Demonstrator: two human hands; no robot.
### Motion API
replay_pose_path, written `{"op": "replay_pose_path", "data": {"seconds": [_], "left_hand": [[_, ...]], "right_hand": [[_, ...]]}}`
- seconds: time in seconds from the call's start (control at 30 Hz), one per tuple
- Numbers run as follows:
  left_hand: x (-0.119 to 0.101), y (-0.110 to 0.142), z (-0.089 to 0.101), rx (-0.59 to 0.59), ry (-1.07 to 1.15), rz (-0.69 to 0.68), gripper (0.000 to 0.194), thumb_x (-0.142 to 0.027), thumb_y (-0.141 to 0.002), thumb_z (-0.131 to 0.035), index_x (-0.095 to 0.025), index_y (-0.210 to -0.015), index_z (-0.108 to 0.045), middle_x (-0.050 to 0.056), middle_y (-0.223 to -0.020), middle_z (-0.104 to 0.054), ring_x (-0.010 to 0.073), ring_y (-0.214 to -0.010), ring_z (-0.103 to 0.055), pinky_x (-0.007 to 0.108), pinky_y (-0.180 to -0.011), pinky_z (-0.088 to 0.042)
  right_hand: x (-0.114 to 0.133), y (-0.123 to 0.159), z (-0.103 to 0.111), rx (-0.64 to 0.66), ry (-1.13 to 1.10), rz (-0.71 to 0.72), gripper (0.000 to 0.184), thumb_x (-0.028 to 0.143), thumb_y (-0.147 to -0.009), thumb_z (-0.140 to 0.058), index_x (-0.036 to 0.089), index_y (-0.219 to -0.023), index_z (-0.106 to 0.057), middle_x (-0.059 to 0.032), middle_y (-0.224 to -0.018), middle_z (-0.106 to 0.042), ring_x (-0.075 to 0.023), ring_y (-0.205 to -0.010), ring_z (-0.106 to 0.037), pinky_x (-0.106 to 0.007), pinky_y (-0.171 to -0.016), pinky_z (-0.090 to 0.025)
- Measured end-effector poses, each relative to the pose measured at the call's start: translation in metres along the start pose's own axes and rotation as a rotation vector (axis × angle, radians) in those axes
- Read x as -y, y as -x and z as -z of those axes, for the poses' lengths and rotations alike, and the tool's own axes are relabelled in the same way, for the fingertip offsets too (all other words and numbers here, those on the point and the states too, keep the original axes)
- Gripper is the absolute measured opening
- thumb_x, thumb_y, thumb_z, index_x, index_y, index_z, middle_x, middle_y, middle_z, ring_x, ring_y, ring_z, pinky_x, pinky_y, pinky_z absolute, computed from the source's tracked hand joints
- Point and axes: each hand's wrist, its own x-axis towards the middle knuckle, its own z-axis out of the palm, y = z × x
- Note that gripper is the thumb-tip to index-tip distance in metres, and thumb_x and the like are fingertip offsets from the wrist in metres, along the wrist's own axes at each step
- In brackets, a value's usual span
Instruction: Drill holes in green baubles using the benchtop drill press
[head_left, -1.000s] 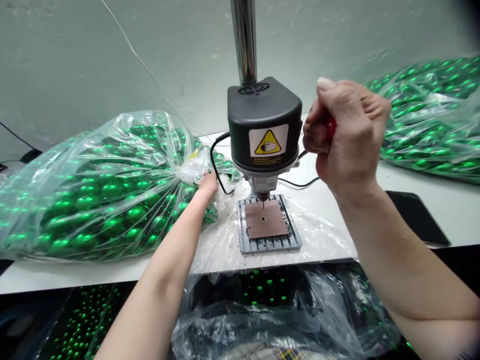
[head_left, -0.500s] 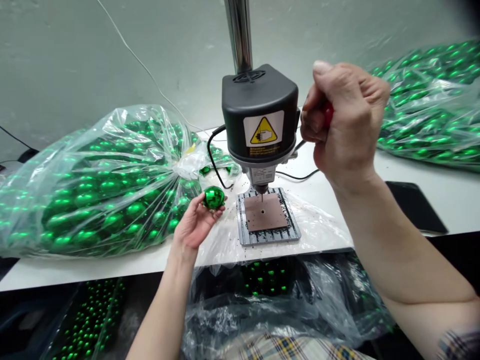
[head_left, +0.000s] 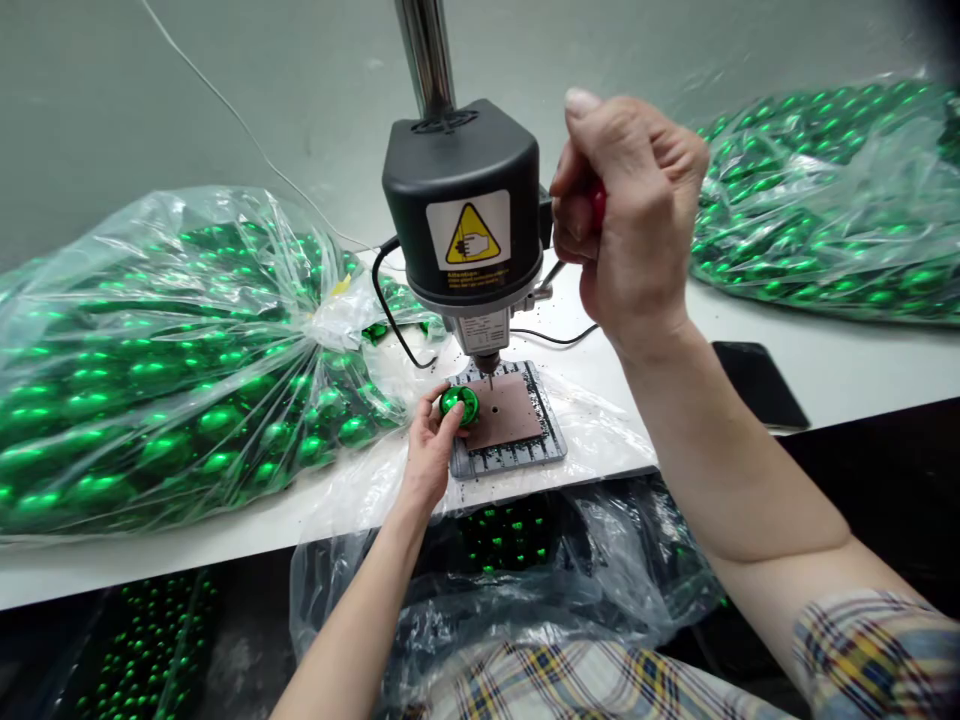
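Between its thumb and fingers my left hand (head_left: 433, 440) grips a shiny green ball (head_left: 460, 404), over the left edge of a brown board (head_left: 517, 425) with a small dark hole in it. That board lies on the slotted metal base (head_left: 551, 440) of a small drill press (head_left: 461, 200). Above the hole the thin drill bit (head_left: 491, 382) points down, apart from the ball. Raised beside the machine's head, my right hand (head_left: 637, 200) is closed round a red knob (head_left: 596, 205); most of the knob is hidden by the fingers.
A large clear bag (head_left: 187, 370) of green balls lies at left, another bag (head_left: 825, 210) at back right. A black phone-like slab (head_left: 757, 385) rests on the white table (head_left: 675, 370). Clear plastic sheeting (head_left: 525, 590) hangs at the table's front edge. Dark specks dot the base.
My left hand has come away from beside the bag's tied neck with a green ball and carried it right to the board. My right hand stays on the red knob. The view has shifted.
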Motion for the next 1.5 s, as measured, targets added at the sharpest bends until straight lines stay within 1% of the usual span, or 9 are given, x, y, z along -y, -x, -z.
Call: {"op": "replay_pose_path", "data": {"seconds": [0.17, 0.3, 0.43, 0.57, 0.87, 1.07, 1.2, 1.33, 1.5], "left_hand": [[-0.005, -0.012, 0.002, 0.061, 0.148, 0.103, 0.047, -0.047, -0.083, -0.07, -0.028, -0.124, -0.058, 0.005, -0.114, -0.068, 0.0175, -0.091, -0.069, 0.032, -0.077, -0.059], [-0.012, -0.013, 0.001, 0.068, 0.199, 0.112, 0.056, -0.044, -0.076, -0.081, -0.027, -0.124, -0.059, 0.005, -0.113, -0.069, 0.0173, -0.092, -0.07, 0.034, -0.081, -0.059], [-0.007, -0.008, -0.003, 0.045, 0.028, 0.042, 0.066, -0.042, -0.068, -0.087, -0.023, -0.126, -0.06, 0.004, -0.101, -0.072, 0.0143, -0.075, -0.067, 0.027, -0.067, -0.053], [0.001, -0.009, -0.007, 0.025, -0.144, -0.112, 0.062, -0.039, -0.07, -0.086, -0.02, -0.124, -0.063, 0.005, -0.102, -0.074, 0.0151, -0.084, -0.066, 0.027, -0.076, -0.05], [0.016, -0.023, -0.017, 0.062, -0.173, -0.176, 0.058, -0.035, -0.07, -0.085, -0.02, -0.121, -0.063, 0.006, -0.105, -0.073, 0.0188, -0.093, -0.069, 0.031, -0.085, -0.053], [0.022, -0.026, -0.021, 0.086, -0.228, -0.227, 0.055, -0.032, -0.067, -0.086, -0.021, -0.117, -0.065, 0.006, -0.106, -0.073, 0.0207, -0.091, -0.07, 0.034, -0.084, -0.056], [0.024, -0.023, -0.022, 0.079, -0.392, -0.313, 0.055, -0.03, -0.068, -0.086, -0.023, -0.119, -0.067, 0.005, -0.103, -0.071, 0.0211, -0.089, -0.067, 0.036, -0.084, -0.055], [0.024, -0.018, -0.023, 0.076, -0.603, -0.471, 0.05, -0.022, -0.07, -0.083, -0.024, -0.118, -0.068, 0.006, -0.11, -0.069, 0.0258, -0.108, -0.059, 0.041, -0.097, -0.05], [0.026, -0.018, -0.025, 0.114, -0.551, -0.434, 0.048, -0.031, -0.074, -0.084, -0.023, -0.118, -0.068, 0.009, -0.118, -0.066, 0.0282, -0.119, -0.057, 0.043, -0.104, -0.046]], "right_hand": [[0.001, 0.0, 0.0, 0.005, 0.037, -0.005, 0.056, 0.062, -0.081, -0.072, 0.024, -0.05, -0.047, 0.0063, -0.041, -0.032, -0.0078, -0.035, -0.023, -0.032, -0.037, -0.014], [-0.001, 0.0, 0.0, 0.01, 0.03, 0.028, 0.054, 0.06, -0.084, -0.071, 0.024, -0.051, -0.047, 0.0064, -0.042, -0.034, -0.0078, -0.035, -0.024, -0.032, -0.038, -0.014], [-0.001, 0.0, 0.0, 0.002, 0.086, 0.017, 0.048, 0.03, -0.097, -0.062, 0.023, -0.053, -0.045, 0.0067, -0.043, -0.033, -0.0073, -0.036, -0.025, -0.029, -0.038, -0.016], [0.001, 0.0, -0.001, 0.002, 0.086, -0.003, 0.048, 0.013, -0.099, -0.051, 0.022, -0.052, -0.043, 0.0061, -0.043, -0.033, -0.0074, -0.036, -0.026, -0.029, -0.038, -0.016], [-0.002, 0.0, -0.002, 0.01, -0.049, 0.047, 0.045, 0.015, -0.096, -0.058, 0.021, -0.052, -0.047, 0.0074, -0.042, -0.035, -0.0062, -0.035, -0.023, -0.031, -0.037, -0.012], [-0.002, 0.001, -0.003, 0.013, -0.064, 0.047, 0.047, 0.033, -0.093, -0.069, 0.021, -0.053, -0.048, 0.0075, -0.042, -0.036, -0.0064, -0.035, -0.023, -0.032, -0.038, -0.011], [-0.005, 0.0, -0.002, 0.011, -0.038, 0.084, 0.047, 0.031, -0.096, -0.065, 0.021, -0.053, -0.048, 0.0076, -0.042, -0.035, -0.0064, -0.035, -0.024, -0.031, -0.038, -0.012], [-0.005, -0.001, -0.002, 0.011, -0.022, 0.087, 0.048, 0.038, -0.094, -0.067, 0.022, -0.053, -0.048, 0.0076, -0.042, -0.035, -0.0063, -0.034, -0.022, -0.032, -0.037, -0.012], [-0.006, -0.001, 0.0, 0.026, -0.06, 0.071, 0.044, 0.02, -0.097, -0.061, 0.021, -0.053, -0.051, 0.0072, -0.041, -0.035, -0.0072, -0.033, -0.023, -0.032, -0.036, -0.01]]}}
